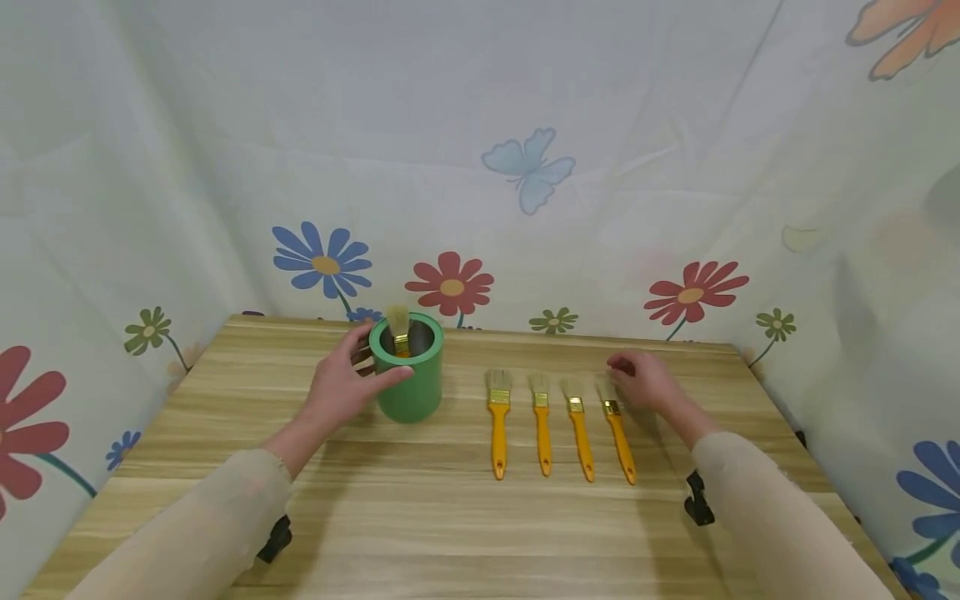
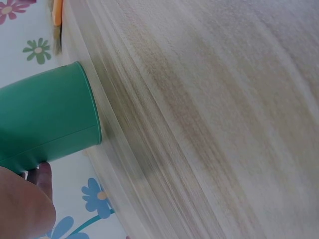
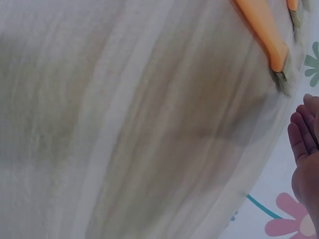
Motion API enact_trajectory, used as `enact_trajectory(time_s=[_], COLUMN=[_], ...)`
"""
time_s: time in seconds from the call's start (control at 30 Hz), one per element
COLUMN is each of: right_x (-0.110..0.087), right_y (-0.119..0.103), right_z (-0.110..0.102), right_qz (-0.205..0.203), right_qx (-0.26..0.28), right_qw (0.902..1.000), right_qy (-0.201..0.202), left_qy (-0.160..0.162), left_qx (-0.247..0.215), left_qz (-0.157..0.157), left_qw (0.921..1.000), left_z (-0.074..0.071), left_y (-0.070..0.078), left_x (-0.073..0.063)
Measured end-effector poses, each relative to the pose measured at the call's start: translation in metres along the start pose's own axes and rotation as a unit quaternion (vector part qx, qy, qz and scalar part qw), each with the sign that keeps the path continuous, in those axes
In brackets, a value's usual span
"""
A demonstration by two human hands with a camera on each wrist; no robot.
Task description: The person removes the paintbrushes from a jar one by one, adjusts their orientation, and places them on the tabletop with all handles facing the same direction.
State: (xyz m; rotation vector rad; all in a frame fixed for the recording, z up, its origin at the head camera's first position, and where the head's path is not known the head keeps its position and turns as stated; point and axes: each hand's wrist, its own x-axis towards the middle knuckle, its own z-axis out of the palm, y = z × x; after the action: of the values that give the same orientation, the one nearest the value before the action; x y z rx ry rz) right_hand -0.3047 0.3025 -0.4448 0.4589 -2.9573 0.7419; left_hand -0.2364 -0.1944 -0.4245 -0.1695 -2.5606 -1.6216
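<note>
A green can (image 1: 409,390) stands upright at the back left of the table, with a paintbrush (image 1: 398,323) in it, bristles up. My left hand (image 1: 343,385) holds the can's left side, thumb across the front and fingers round the back. To the right several yellow-handled paintbrushes lie in a row, bristles pointing away from me. The widest paintbrush (image 1: 498,425) is at the row's left end. Beside the bristles of the rightmost paintbrush (image 1: 621,442) is my right hand (image 1: 647,382), its fingers loosely bent. In the right wrist view its fingertips (image 3: 297,130) show apart from the bristles.
The wood-patterned table (image 1: 420,533) ends at the back and sides against a white cloth (image 1: 360,117) printed with flowers and a butterfly. Dark clip-like pieces (image 1: 699,500) show by both forearms.
</note>
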Motion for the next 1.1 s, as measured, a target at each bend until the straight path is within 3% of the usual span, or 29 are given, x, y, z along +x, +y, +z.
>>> enact_trajectory(time_s=[0.33, 0.6, 1.1], right_x=[0.011, 0.032, 0.061], right_y=[-0.018, -0.065, -0.154], right_z=[-0.016, -0.026, -0.014], right_qz=[-0.017, -0.044, -0.104], right_qx=[0.001, 0.038, 0.091], right_qw=[0.9996, 0.9981, 0.9901], right_qy=[0.024, 0.019, 0.026], left_qy=[0.002, 0.0, -0.001], left_qx=[0.001, 0.008, 0.009], left_qz=[-0.007, -0.007, -0.005], left_qw=[1.0, 0.9999, 0.9999], left_z=[0.0, -0.001, 0.0], left_y=[0.003, 0.005, 0.002], left_x=[-0.001, -0.002, -0.001])
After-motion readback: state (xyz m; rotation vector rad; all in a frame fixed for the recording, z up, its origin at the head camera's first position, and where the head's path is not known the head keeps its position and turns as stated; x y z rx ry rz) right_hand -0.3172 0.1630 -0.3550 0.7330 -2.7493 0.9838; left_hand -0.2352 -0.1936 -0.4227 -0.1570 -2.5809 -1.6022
